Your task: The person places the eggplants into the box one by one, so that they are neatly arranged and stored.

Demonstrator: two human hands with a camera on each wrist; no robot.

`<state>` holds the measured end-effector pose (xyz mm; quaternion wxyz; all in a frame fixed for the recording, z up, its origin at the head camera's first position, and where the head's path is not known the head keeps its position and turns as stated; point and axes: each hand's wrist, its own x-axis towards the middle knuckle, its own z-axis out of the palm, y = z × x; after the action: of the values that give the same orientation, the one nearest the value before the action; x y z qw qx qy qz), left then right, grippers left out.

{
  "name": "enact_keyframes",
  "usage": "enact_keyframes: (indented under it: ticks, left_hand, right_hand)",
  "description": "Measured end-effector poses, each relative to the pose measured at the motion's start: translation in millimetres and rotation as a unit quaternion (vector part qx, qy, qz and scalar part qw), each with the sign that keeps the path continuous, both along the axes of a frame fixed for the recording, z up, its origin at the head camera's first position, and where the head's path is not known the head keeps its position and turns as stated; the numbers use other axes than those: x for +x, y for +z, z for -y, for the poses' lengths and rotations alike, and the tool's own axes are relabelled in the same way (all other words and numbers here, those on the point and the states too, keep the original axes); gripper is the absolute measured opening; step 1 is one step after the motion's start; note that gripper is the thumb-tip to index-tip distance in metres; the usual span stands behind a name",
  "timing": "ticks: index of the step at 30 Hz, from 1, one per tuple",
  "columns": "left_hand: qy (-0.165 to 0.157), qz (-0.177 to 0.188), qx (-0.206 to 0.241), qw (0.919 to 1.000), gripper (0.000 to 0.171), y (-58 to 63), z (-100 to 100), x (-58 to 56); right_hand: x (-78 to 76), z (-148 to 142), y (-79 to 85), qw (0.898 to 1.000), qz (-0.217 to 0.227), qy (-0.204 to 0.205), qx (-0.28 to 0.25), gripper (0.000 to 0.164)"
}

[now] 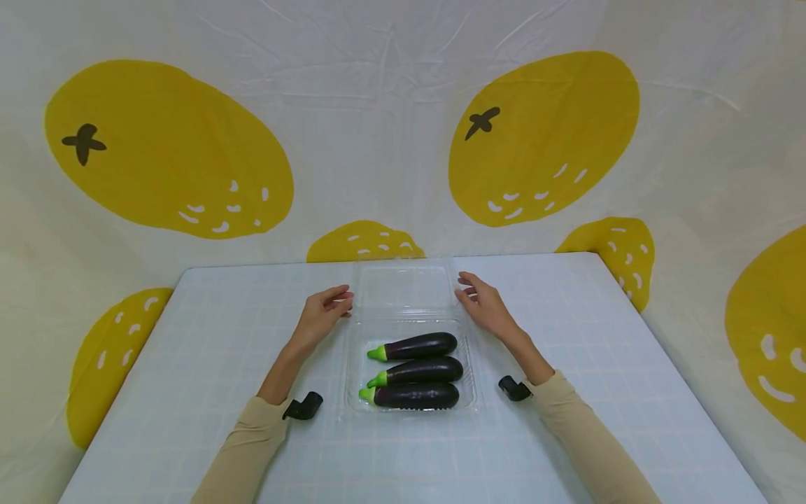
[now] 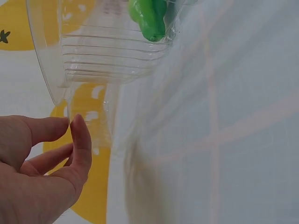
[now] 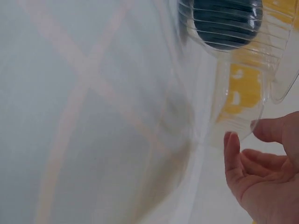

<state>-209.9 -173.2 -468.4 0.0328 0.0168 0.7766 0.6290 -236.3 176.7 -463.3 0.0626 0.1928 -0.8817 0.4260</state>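
A clear plastic clamshell box [image 1: 355, 364] lies on the table with its hinged lid [image 1: 403, 285] raised at the far side. Three dark purple eggplants [image 1: 423, 369] with green stem ends lie side by side in its base. At the lid's left edge, my left hand [image 1: 322, 313] pinches the thin rim between thumb and fingertip, as the left wrist view shows. On the opposite edge my right hand [image 1: 485, 306] holds the rim likewise, thumb and finger on either side of it. In the right wrist view one eggplant's rounded end [image 3: 227, 23] shows through the ribbed wall.
The table [image 1: 567, 336] has a pale checked cover, and its far edge meets a hanging white cloth [image 1: 378, 154] printed with yellow fruit. A black wrist device [image 1: 305, 406] sits on the left wrist and another black wrist device [image 1: 514, 388] on the right.
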Motion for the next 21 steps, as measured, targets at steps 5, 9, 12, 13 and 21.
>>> enact_keyframes:
  ticks: [5,9,12,13,21]
  left_hand:
    - [0.004,-0.001,-0.002,1.0000,0.046,0.1,0.5,1.2]
    - [0.008,-0.004,0.004,1.0000,0.046,1.0,0.5,2.6]
    - [0.010,-0.002,0.007,0.9999,0.046,2.7,0.3,4.6]
    - [0.010,-0.001,0.007,0.9999,0.046,2.8,0.4,4.9]
    - [0.013,0.005,0.008,0.9999,0.047,2.3,1.5,7.2]
  right_hand:
    - [-2.0,0.3,0.1,1.000,0.008,-0.011,-0.006,0.042]
    - [-4.3,-0.2,0.0,1.000,0.014,-0.016,-0.018,0.041]
    - [-4.5,-0.8,1.4,0.999,0.019,-0.020,-0.021,0.041]
    - [-4.1,-1.0,2.2,0.999,0.021,-0.021,-0.021,0.041]
    - [0.1,-0.8,8.6,0.998,0.050,-0.021,-0.037,0.042]
